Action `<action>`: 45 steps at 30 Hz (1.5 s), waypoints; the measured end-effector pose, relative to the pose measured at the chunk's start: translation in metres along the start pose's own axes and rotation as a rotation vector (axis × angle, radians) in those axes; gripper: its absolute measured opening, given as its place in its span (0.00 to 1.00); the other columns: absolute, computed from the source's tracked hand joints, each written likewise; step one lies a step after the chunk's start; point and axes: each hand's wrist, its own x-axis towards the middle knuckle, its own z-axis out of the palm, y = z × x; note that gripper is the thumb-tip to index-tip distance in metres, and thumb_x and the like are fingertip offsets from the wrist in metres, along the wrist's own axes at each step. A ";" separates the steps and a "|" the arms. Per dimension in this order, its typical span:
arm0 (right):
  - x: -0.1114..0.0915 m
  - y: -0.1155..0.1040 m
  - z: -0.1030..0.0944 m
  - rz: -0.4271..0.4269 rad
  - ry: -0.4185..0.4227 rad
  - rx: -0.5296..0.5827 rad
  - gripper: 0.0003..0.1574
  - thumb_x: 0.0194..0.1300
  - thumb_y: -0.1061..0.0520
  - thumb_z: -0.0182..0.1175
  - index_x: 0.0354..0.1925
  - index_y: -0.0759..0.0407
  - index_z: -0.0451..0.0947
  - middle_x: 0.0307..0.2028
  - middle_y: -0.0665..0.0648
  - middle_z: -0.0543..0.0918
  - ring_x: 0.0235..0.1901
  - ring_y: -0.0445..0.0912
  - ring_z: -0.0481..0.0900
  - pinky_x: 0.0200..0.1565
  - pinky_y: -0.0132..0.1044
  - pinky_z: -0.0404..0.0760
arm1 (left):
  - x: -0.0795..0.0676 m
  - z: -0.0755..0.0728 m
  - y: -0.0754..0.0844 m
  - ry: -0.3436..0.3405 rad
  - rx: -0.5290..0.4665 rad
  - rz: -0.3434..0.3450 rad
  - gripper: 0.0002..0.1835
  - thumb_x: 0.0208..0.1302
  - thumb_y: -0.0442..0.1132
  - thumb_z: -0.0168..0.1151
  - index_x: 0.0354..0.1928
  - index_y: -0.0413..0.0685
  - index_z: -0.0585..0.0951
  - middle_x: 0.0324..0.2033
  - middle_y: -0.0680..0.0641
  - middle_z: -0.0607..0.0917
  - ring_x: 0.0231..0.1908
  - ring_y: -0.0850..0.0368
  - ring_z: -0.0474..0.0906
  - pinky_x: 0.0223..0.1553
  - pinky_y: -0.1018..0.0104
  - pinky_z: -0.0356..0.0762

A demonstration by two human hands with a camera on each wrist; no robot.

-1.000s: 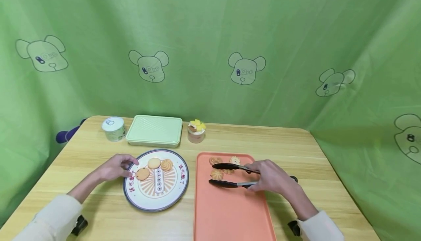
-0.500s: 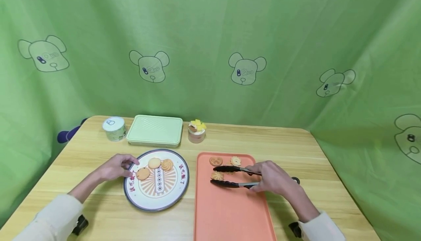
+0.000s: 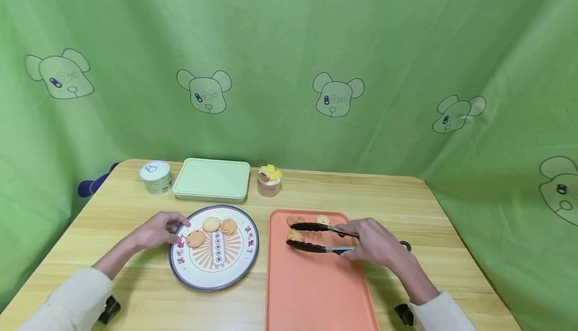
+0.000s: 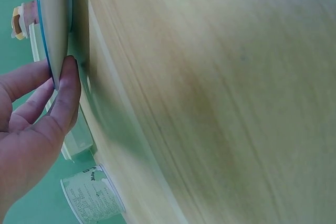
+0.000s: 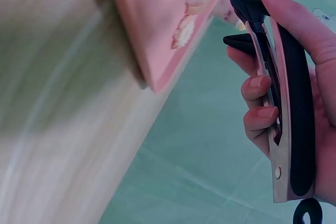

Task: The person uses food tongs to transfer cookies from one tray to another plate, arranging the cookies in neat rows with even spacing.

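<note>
My left hand (image 3: 158,229) pinches the left rim of a round white plate (image 3: 214,277) with a dark blue edge; in the left wrist view, thumb and fingers lie on either side of the plate's edge (image 4: 54,30). Three cookies (image 3: 195,239) rest on this plate. Metal tongs (image 3: 311,247) with black tips and handles are gripped in my right hand (image 3: 377,243). A flower-shaped cookie (image 3: 295,235) sits between the tong tips, over the far end of a coral-pink tray (image 3: 316,291). Other cookies (image 3: 322,219) lie around it, partly hidden by the tongs.
Along the table's back stand a pull-tab can (image 3: 156,177), a pale green lidded box (image 3: 212,179) and a small dessert cup (image 3: 269,180) topped with yellow cubes. A green curtain (image 3: 280,120) with bear-head drawings rises behind the wooden table (image 3: 361,185).
The tong tips have drawn closer together around the flower-shaped cookie, and both have shifted slightly away from me. My left hand and the plate have stayed put.
</note>
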 end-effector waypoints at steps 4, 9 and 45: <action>0.006 -0.007 -0.003 -0.052 0.012 -0.030 0.40 0.43 0.47 0.75 0.54 0.60 0.78 0.50 0.61 0.83 0.51 0.57 0.81 0.50 0.49 0.79 | 0.000 0.001 0.000 0.003 -0.002 0.001 0.22 0.47 0.26 0.67 0.48 0.34 0.77 0.43 0.40 0.79 0.43 0.50 0.73 0.43 0.62 0.74; 0.017 -0.020 -0.005 -0.070 0.002 -0.014 0.40 0.45 0.47 0.74 0.55 0.61 0.77 0.51 0.61 0.83 0.52 0.57 0.80 0.52 0.49 0.78 | 0.001 0.001 0.000 0.007 -0.007 -0.006 0.22 0.46 0.26 0.67 0.47 0.35 0.77 0.42 0.42 0.79 0.42 0.51 0.72 0.42 0.65 0.73; 0.097 -0.127 0.045 -0.183 -0.095 0.007 0.41 0.42 0.45 0.75 0.57 0.51 0.78 0.50 0.51 0.84 0.28 0.38 0.72 0.31 0.28 0.72 | 0.000 -0.001 0.001 -0.018 -0.002 0.028 0.23 0.46 0.26 0.67 0.48 0.34 0.77 0.41 0.41 0.79 0.41 0.52 0.72 0.41 0.65 0.73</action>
